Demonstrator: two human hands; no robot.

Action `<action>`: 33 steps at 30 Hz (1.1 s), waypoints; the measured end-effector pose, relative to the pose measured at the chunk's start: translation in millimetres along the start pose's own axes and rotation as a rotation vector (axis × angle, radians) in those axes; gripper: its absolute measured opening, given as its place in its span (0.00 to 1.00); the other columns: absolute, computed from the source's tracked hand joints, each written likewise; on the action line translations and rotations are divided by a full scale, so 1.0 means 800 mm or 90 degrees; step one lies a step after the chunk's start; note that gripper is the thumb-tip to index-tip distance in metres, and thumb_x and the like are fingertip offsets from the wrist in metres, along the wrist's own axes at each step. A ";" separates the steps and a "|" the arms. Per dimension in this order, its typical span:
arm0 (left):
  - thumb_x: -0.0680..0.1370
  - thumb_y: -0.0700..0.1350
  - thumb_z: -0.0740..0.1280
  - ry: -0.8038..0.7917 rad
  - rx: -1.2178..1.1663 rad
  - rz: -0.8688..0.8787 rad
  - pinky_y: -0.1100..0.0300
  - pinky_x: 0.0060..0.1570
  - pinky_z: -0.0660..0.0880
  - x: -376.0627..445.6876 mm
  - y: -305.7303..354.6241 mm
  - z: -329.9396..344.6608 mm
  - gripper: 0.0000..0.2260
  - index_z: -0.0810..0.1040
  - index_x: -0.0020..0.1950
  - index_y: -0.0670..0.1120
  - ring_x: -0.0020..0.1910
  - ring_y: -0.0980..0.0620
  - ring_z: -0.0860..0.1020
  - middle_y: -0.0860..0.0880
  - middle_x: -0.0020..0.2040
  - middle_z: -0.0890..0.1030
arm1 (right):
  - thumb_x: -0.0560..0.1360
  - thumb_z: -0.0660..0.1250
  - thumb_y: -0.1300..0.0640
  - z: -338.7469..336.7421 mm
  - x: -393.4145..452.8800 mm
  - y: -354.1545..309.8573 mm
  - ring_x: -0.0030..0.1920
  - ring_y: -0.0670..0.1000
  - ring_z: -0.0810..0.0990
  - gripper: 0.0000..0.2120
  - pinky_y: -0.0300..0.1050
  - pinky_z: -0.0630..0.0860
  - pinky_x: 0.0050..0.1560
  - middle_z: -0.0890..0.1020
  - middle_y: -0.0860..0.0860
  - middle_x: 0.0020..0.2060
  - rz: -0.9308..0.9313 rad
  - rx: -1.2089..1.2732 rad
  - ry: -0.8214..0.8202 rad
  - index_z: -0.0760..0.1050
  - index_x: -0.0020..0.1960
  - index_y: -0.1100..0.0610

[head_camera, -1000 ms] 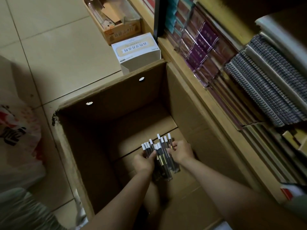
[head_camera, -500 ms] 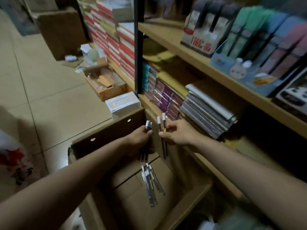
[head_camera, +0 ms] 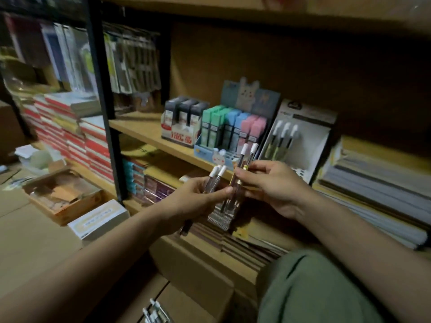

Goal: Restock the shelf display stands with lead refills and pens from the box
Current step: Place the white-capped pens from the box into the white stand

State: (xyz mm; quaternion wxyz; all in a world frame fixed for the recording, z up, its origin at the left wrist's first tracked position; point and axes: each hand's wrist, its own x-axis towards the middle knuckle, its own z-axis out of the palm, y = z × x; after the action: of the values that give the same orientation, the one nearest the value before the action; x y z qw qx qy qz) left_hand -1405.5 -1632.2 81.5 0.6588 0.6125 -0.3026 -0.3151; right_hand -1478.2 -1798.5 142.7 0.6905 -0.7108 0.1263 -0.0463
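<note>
Nearest you, below the shelf edge (head_camera: 149, 138), spare pens (head_camera: 155, 311) lie in the cardboard box (head_camera: 198, 271). A second ago both hands were down in that box gathering pens; now they're raised just short of the shelf edge. Your left hand (head_camera: 198, 197) pinches two white-capped pens (head_camera: 215, 179); your right hand (head_camera: 272, 185) pinches two more (head_camera: 245, 162). Past the edge stands the white pen display stand (head_camera: 300, 136), part filled, so slotting in likely comes next.
</note>
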 end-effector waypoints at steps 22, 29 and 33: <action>0.74 0.54 0.68 0.115 -0.002 0.050 0.67 0.21 0.63 0.071 0.012 0.040 0.13 0.81 0.42 0.44 0.22 0.58 0.69 0.48 0.31 0.76 | 0.71 0.75 0.58 -0.116 0.019 -0.077 0.39 0.30 0.79 0.25 0.24 0.73 0.35 0.76 0.39 0.41 -0.453 -0.483 0.339 0.69 0.63 0.48; 0.78 0.52 0.66 0.115 0.011 -0.037 0.69 0.20 0.63 0.083 -0.011 0.052 0.12 0.76 0.47 0.42 0.21 0.63 0.70 0.56 0.25 0.76 | 0.73 0.73 0.59 -0.111 0.050 -0.050 0.38 0.36 0.75 0.25 0.25 0.73 0.33 0.71 0.39 0.40 -0.483 -0.636 0.383 0.67 0.65 0.53; 0.79 0.51 0.65 0.110 -0.012 -0.073 0.68 0.20 0.63 0.087 -0.010 0.047 0.12 0.76 0.47 0.42 0.21 0.61 0.69 0.56 0.25 0.77 | 0.73 0.73 0.59 -0.106 0.062 -0.037 0.38 0.34 0.73 0.23 0.23 0.71 0.33 0.72 0.39 0.40 -0.489 -0.621 0.388 0.68 0.64 0.54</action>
State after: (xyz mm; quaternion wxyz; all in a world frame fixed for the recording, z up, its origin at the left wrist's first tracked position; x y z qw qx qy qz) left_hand -1392.4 -1710.6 77.3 0.6690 0.6475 -0.2063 -0.3012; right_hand -1447.2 -1892.6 169.9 0.1604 -0.8898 0.0602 -0.4229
